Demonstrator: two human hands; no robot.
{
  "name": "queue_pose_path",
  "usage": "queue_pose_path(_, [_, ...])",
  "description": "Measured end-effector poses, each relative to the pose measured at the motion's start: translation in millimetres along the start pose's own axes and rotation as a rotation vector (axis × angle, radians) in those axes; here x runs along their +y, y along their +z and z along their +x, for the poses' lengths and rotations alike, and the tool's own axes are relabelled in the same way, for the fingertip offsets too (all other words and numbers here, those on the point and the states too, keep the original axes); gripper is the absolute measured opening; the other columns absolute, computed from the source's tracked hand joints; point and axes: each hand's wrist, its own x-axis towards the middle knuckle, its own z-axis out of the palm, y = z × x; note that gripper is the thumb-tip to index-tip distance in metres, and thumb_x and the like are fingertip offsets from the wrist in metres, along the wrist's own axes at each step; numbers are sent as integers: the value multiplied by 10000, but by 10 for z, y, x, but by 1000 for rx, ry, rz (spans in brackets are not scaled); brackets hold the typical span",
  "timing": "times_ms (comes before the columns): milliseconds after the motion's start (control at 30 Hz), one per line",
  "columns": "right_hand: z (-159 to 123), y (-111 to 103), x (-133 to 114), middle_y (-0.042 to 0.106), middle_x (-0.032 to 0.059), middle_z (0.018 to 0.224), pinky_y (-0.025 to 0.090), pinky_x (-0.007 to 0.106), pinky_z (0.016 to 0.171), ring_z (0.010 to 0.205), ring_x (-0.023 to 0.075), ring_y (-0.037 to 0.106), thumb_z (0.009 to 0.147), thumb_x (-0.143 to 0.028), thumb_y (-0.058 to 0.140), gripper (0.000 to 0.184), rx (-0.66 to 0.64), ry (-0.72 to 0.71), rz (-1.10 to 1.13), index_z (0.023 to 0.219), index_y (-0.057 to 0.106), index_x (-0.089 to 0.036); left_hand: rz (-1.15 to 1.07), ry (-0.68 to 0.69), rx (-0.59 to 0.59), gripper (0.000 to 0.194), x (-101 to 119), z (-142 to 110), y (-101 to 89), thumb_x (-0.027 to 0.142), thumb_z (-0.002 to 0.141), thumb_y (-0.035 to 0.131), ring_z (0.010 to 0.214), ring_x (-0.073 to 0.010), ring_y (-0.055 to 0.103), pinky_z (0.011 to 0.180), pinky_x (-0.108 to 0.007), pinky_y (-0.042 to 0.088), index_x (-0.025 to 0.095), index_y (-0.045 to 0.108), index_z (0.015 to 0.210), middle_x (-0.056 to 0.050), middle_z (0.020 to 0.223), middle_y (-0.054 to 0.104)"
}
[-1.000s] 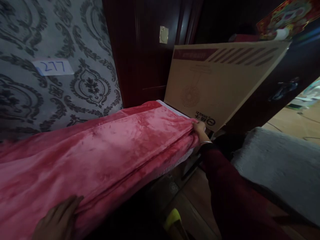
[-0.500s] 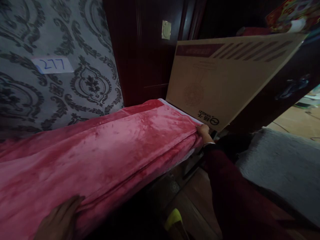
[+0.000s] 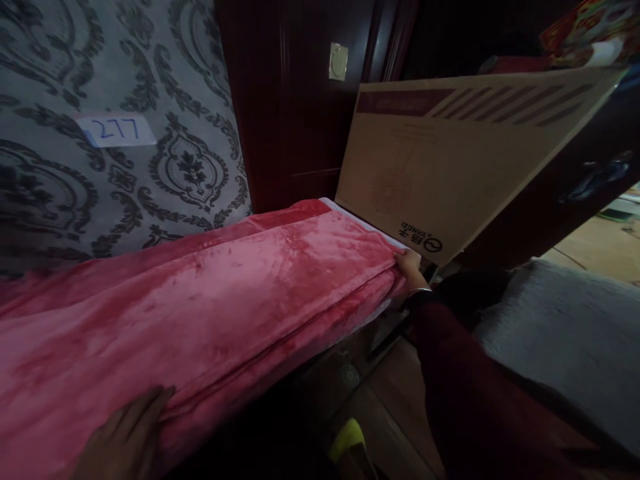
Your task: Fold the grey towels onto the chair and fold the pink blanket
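Note:
A pink-red plush blanket (image 3: 235,280) lies folded along a long narrow surface, its layers stacked at the near edge. At its far right corner my right hand (image 3: 409,262) is closed around the folded edge, with the fingertips partly hidden. My left hand (image 3: 127,427) rests open on the blanket's near edge at the bottom left, fingers extended over the fabric. A thin white edge shows at the blanket's far end.
A large cardboard box (image 3: 440,167) leans behind the blanket's far end, beside a dark wooden door (image 3: 295,100). Patterned wallpaper (image 3: 190,167) bears a paper label (image 3: 117,131) reading 277. Grey plush fabric (image 3: 565,340) is at right, and a yellow object (image 3: 349,437) is below.
The view has shifted slightly, so the surroundings sit a little further right. Both hands keep about the same places on the blanket.

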Motion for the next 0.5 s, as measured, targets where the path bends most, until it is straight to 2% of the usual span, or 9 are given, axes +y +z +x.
queue_pose_path(67, [-47,-21,-2,720,144,927,489,294,764,861,240,647,867,-239,589,341,30,36,-1,1117,746,-68,-5,-3,8,459,19,15,-21,269,927,358,1056,-300,689,886,-443,518,206,736,1180,-125,1191,754])
queue_pose_path(167, [-142,-60,-93,635,222,1265,485,369,913,1123,302,607,912,-213,494,468,136,61,-12,1336,649,-87,-32,-22,18,443,25,24,-44,335,943,385,1063,-312,681,891,-462,523,214,723,1203,-132,1197,746])
queue_pose_path(233, [-226,-59,-237,542,228,1404,436,410,1023,1265,318,516,927,-183,437,496,148,-82,-38,1388,604,-105,-78,-30,34,433,52,74,-67,386,934,418,1113,-313,670,933,-471,523,251,706,1228,-110,1236,735])
queue_pose_path(367, [-430,71,-661,586,173,1363,380,345,1092,1268,256,493,947,-143,397,431,-43,-524,-94,1294,652,-111,-148,20,-7,426,252,396,-127,399,911,439,1197,-294,649,1058,-472,491,302,698,1235,-58,1230,745])
queue_pose_path(500, [-564,290,-1021,637,135,1313,392,283,1057,1212,228,535,990,-233,463,358,-174,-647,-129,1261,682,-154,-130,62,-73,434,514,884,-129,371,914,458,1279,-299,613,1126,-467,450,305,703,1265,-43,1319,715])
